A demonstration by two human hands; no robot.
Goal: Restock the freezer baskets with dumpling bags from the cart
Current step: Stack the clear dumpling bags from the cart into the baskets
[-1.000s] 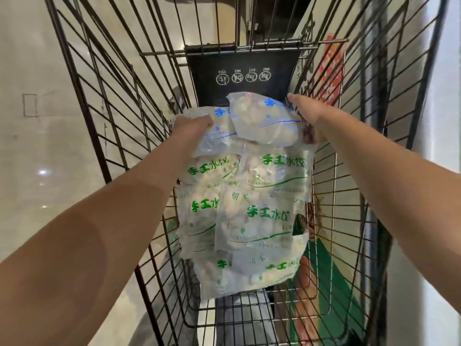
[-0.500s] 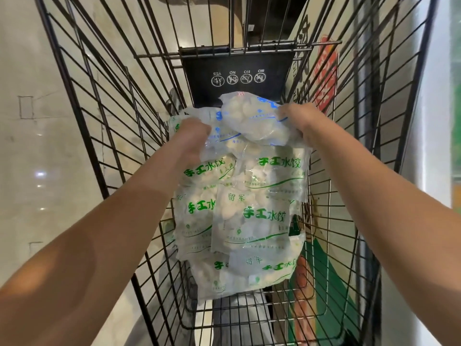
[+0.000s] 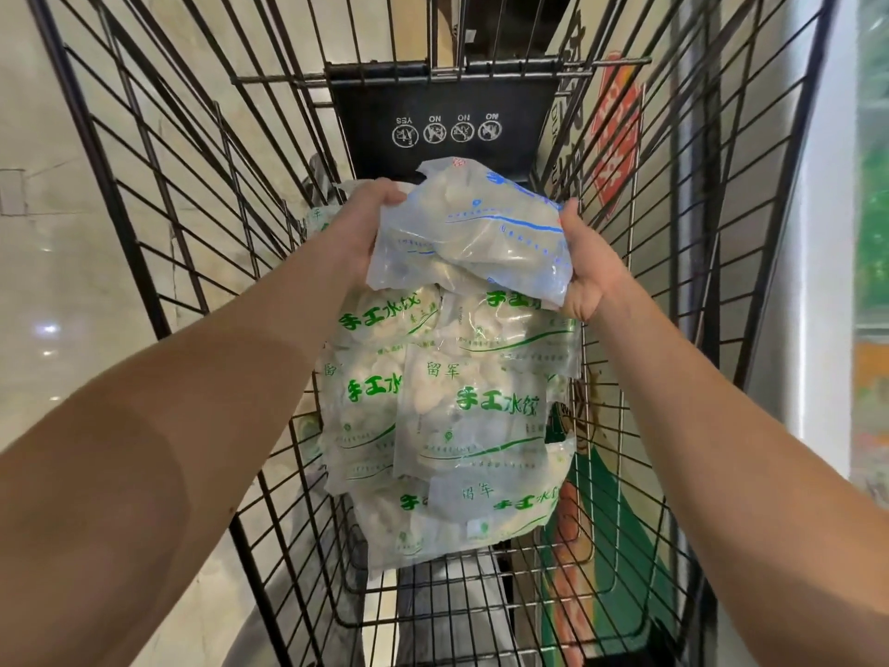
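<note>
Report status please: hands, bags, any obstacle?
Left hand and right hand both grip the blue-print bag, raised over the green-print bags in the cart. No freezer basket in view. Nothing blocks the lift.

A glossy cream tiled floor (image 3: 62, 262) filled the nine o'clock side, its pale grout lines faint and small bright spots of reflected ceiling light (image 3: 48, 329) shining on it. At three o'clock stood a white upright frame (image 3: 825, 281) with blurred green and orange colour (image 3: 873, 377) behind it, and just inside it a printed panel in red, green and cream (image 3: 615, 137) ran along that side. At twelve o'clock the space darkened into a shadowed opening (image 3: 519, 21).
</note>
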